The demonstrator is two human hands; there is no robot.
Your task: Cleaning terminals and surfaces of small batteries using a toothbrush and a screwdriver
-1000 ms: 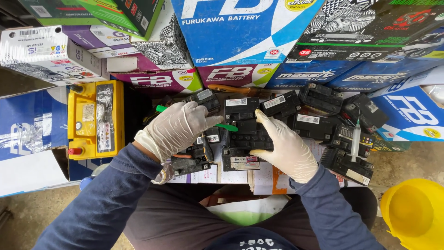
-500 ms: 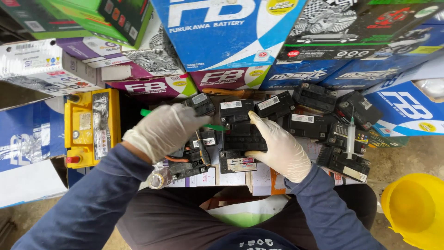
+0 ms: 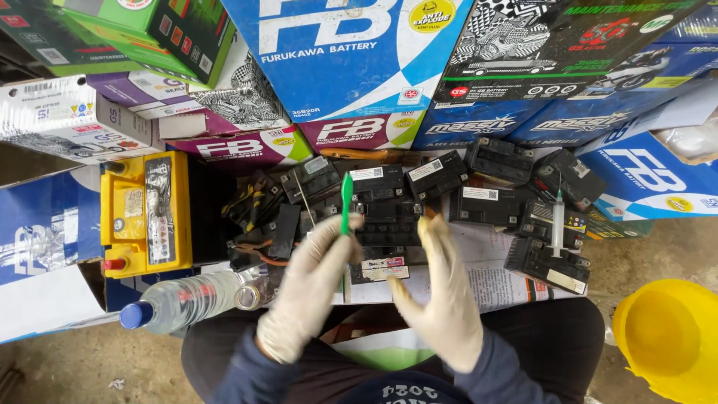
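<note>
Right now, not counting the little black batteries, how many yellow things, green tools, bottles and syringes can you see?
yellow battery: 1
yellow bucket: 1
green-handled tool, held in the left hand: 1
clear bottle with a blue cap: 1
syringe: 1
Total: 5

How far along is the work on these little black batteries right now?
Done: hard to tell; a syringe stands in one small black battery at the right. In hand: the left hand holds a green-handled tool upright over the middle battery; the right hand is open beside it. Left: several more batteries sit behind, condition unclear.
</note>
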